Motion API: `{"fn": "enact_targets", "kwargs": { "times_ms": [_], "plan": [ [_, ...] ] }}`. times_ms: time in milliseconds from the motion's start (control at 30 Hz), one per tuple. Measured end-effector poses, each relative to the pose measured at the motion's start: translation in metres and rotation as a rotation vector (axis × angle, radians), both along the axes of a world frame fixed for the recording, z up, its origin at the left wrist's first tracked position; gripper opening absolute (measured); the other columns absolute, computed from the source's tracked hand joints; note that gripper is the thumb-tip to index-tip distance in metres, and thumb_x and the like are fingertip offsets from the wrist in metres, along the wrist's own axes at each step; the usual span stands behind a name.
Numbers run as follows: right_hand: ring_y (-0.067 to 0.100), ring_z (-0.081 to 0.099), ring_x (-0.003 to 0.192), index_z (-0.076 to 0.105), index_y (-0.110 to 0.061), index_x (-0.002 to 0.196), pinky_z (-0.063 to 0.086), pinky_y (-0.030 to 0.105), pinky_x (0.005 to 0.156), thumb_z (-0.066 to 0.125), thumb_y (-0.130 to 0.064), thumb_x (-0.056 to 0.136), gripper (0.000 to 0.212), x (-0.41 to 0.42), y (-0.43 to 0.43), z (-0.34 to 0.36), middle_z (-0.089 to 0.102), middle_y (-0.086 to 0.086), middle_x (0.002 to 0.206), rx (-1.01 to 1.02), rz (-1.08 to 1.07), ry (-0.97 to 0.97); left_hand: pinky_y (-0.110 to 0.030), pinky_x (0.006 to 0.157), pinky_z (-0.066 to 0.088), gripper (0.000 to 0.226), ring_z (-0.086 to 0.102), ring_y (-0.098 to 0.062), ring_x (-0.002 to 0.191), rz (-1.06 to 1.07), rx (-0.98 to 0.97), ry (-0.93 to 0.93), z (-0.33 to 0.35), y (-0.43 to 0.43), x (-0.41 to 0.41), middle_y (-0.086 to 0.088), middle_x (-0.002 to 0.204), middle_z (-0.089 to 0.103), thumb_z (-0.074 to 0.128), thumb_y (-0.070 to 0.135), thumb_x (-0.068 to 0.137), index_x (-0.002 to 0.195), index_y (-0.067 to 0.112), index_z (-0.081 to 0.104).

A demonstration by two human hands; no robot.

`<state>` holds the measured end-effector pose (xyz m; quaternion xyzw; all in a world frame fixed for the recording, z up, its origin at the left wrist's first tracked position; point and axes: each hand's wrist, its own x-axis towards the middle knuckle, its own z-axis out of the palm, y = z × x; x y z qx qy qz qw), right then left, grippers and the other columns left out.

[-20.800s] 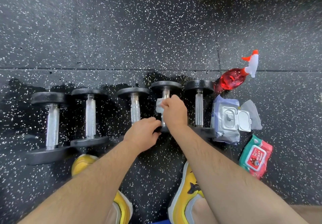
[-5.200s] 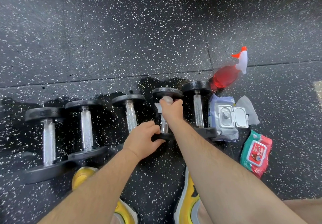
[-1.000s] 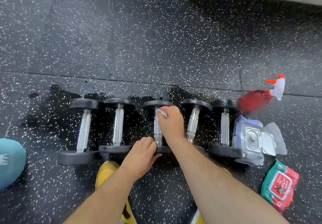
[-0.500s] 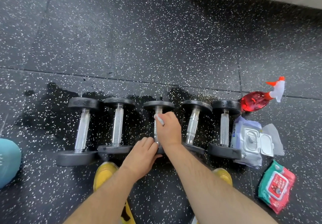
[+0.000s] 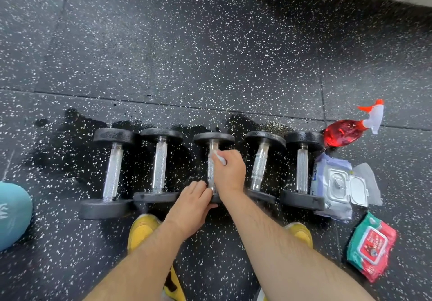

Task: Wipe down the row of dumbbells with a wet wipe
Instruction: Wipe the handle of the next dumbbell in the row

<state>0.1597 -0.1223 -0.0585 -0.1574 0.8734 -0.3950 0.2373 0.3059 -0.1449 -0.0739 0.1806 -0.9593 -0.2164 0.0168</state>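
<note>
Five black dumbbells (image 5: 160,167) abreast; wipe (image 5: 219,158) seemingly crumpled.

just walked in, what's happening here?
A person is wiping down a row of dumbbells on a speckled floor. The right hand wraps a wet wipe round the handle of the middle dumbbell. The left hand grips its near plate. An open wipes pack and a red spray bottle lie to the right.
</note>
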Motion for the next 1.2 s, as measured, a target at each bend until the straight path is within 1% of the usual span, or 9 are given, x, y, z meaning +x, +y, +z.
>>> {"fn": "enact_targets", "kwargs": {
  "times_ms": [100, 233, 400, 633, 833, 933, 1000, 1133, 1200],
  "plan": [
    [0.011, 0.056, 0.077, 0.067, -0.012, 0.076, 0.046, 0.025, 0.069, 0.067, -0.024, 0.094, 0.022, 0.008, 0.002, 0.003, 0.054, -0.004, 0.087, 0.007, 0.106, 0.008, -0.03, 0.069, 0.043, 0.017, 0.037, -0.015, 0.08, 0.006, 0.022, 0.003, -0.001, -0.003, 0.003, 0.003, 0.092, 0.042, 0.054, 0.031, 0.096, 0.092, 0.016, 0.048],
    [0.009, 0.057, 0.084, 0.075, -0.021, 0.087, 0.045, 0.022, 0.076, 0.071, -0.024, 0.091, 0.007, -0.005, -0.01, 0.005, 0.056, -0.005, 0.094, -0.008, 0.078, -0.015, -0.03, 0.069, 0.043, 0.021, 0.036, -0.015, 0.08, 0.012, 0.024, -0.003, -0.001, -0.002, 0.0, 0.003, 0.091, 0.042, 0.059, 0.032, 0.095, 0.091, 0.017, 0.046],
    [0.005, 0.055, 0.081, 0.076, -0.02, 0.094, 0.047, 0.023, 0.074, 0.073, -0.027, 0.09, 0.008, -0.001, 0.006, 0.005, 0.054, -0.006, 0.091, 0.034, 0.152, -0.039, -0.033, 0.07, 0.046, 0.02, 0.037, -0.015, 0.08, 0.033, 0.04, -0.014, 0.001, -0.001, 0.0, 0.003, 0.092, 0.042, 0.06, 0.031, 0.093, 0.091, 0.018, 0.045],
    [0.007, 0.056, 0.085, 0.071, -0.025, 0.083, 0.043, 0.027, 0.072, 0.069, -0.035, 0.092, 0.014, -0.027, -0.011, 0.009, 0.057, -0.006, 0.096, 0.067, 0.171, -0.053, -0.035, 0.071, 0.045, 0.023, 0.038, -0.018, 0.08, 0.17, 0.115, -0.022, 0.006, 0.008, -0.002, 0.001, 0.09, 0.042, 0.068, 0.021, 0.087, 0.087, 0.018, 0.045],
    [0.005, 0.048, 0.072, 0.046, -0.034, 0.06, 0.035, 0.016, 0.062, 0.061, -0.027, 0.093, 0.038, -0.009, 0.013, 0.007, 0.051, -0.004, 0.081, 0.051, 0.309, 0.039, -0.033, 0.067, 0.045, 0.025, 0.038, -0.017, 0.077, 0.184, 0.062, -0.044, 0.005, 0.013, -0.003, 0.002, 0.087, 0.045, 0.074, 0.016, 0.082, 0.086, 0.017, 0.049],
    [0.008, 0.033, 0.056, 0.029, -0.025, 0.049, 0.029, 0.024, 0.055, 0.051, -0.029, 0.084, 0.042, -0.011, 0.009, 0.011, 0.034, -0.007, 0.06, 0.03, 0.351, 0.094, -0.032, 0.066, 0.044, 0.023, 0.039, -0.018, 0.076, 0.195, 0.048, -0.042, 0.004, 0.016, -0.006, 0.001, 0.086, 0.046, 0.074, 0.01, 0.081, 0.085, 0.016, 0.052],
    [0.008, 0.033, 0.056, 0.026, -0.027, 0.047, 0.034, 0.027, 0.058, 0.052, -0.038, 0.087, 0.049, -0.013, 0.005, 0.011, 0.032, -0.008, 0.059, 0.035, 0.354, 0.121, -0.033, 0.066, 0.044, 0.023, 0.041, -0.019, 0.077, 0.192, 0.038, -0.047, 0.005, 0.018, -0.006, 0.001, 0.086, 0.046, 0.073, 0.009, 0.08, 0.086, 0.016, 0.052],
    [0.002, 0.047, 0.079, 0.049, -0.037, 0.061, 0.036, 0.021, 0.07, 0.054, -0.032, 0.096, 0.036, -0.012, 0.004, 0.008, 0.053, -0.009, 0.083, 0.101, 0.339, 0.133, -0.033, 0.065, 0.044, 0.026, 0.041, -0.019, 0.076, 0.197, 0.032, -0.047, 0.004, 0.017, -0.004, 0.0, 0.086, 0.047, 0.077, 0.011, 0.078, 0.086, 0.016, 0.052],
    [0.002, 0.052, 0.091, 0.068, -0.026, 0.09, 0.042, 0.02, 0.081, 0.058, -0.028, 0.096, 0.012, -0.006, 0.014, 0.005, 0.059, -0.009, 0.097, 0.054, 0.292, 0.077, -0.033, 0.064, 0.044, 0.027, 0.042, -0.02, 0.076, 0.186, 0.018, -0.062, 0.001, 0.016, -0.003, 0.001, 0.087, 0.047, 0.078, 0.013, 0.078, 0.087, 0.017, 0.053]
  ]
}}
